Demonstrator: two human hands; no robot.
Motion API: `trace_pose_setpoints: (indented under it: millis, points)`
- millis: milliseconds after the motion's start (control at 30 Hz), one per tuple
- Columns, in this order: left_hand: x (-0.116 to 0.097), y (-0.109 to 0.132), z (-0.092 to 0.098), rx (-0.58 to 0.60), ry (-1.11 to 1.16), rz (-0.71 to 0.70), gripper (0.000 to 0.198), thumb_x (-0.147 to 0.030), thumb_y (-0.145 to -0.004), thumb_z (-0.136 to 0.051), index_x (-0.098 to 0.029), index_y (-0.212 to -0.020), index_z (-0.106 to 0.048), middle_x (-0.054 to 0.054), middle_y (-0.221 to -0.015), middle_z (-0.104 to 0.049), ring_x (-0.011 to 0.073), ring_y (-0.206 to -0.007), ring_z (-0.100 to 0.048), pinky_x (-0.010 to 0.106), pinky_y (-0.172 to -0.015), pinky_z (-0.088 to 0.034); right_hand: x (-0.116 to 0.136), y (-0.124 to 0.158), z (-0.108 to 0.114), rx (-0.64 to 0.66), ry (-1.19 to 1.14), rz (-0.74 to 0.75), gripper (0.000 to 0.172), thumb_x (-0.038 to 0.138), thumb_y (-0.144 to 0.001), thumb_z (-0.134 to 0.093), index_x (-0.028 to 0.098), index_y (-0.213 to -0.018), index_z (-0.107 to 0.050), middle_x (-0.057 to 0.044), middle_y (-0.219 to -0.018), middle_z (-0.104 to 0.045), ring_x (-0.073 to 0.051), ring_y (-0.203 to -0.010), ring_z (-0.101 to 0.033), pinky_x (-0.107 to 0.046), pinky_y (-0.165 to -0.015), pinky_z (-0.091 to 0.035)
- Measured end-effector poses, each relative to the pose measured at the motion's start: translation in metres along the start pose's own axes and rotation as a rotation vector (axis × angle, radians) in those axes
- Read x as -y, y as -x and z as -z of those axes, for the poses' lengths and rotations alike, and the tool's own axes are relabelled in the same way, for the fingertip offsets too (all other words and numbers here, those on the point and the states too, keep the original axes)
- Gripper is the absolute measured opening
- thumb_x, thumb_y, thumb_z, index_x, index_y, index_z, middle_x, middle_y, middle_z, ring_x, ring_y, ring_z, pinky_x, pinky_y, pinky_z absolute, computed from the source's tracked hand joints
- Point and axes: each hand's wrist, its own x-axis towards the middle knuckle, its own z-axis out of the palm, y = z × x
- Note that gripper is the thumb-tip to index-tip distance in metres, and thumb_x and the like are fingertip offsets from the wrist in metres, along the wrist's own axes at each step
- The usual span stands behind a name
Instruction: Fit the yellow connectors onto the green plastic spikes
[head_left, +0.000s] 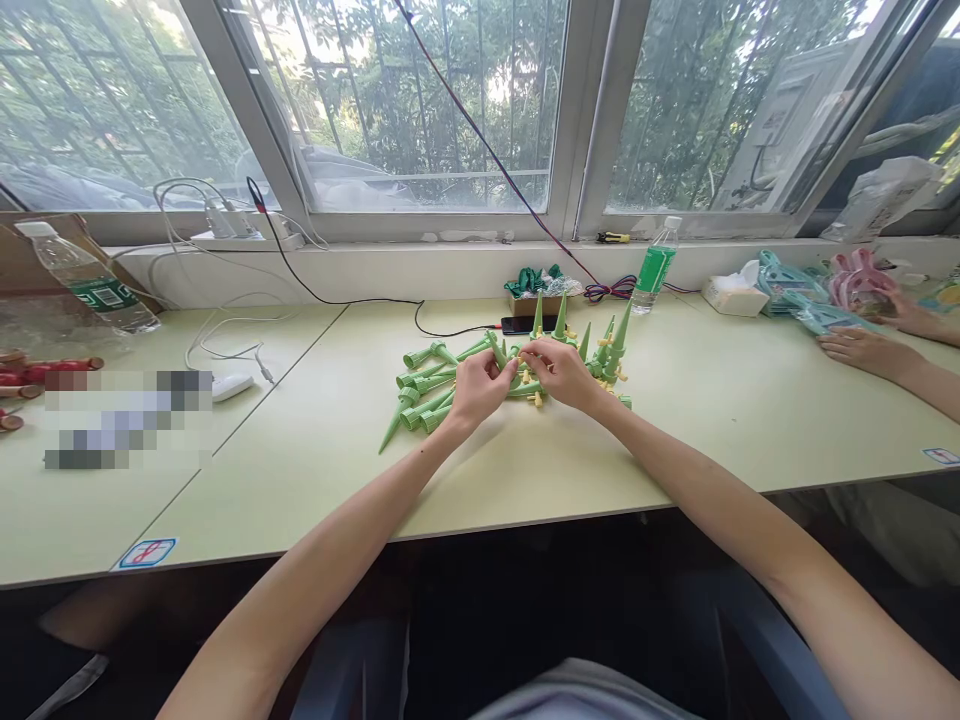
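Presently, one green spike (pixel 499 350) is just above the bench (pixel 697 430), with the fingers of the left hand (pixel 481 386) closed around it. Beside it, the right hand (pixel 561 370) has its fingers pinched on a small yellow part (pixel 521 358). Other green spikes (pixel 426 382) lie close on both sides. Behind, a phone (pixel 525 325) limits the room. I see wide bench surface toward the front edge, and rightward until another person's hand (pixel 859 352).

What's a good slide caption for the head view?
Left hand and right hand close together among green spikes and yellow fittings on the table, a phone behind.
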Motion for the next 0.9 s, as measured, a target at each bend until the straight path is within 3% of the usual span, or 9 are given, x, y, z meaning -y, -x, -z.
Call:
trace_pose_setpoints:
  millis: [900]
  points:
    - [0.0011,-0.0001,-0.0008,-0.064,0.075,-0.02,0.03,-0.038,-0.083,-0.067,-0.018,-0.064,-0.054,-0.003,-0.055,-0.044,0.0103,-0.053,-0.037,0.027,-0.054,-0.03,-0.0036,-0.0006,-0.0017,-0.092,-0.016,0.041,0.021,0.03,-0.099,-0.051,0.019,-0.086,-0.063,-0.004,-0.076,-0.057,-0.016,-0.068,-0.049,-0.029,-0.064,-0.038]
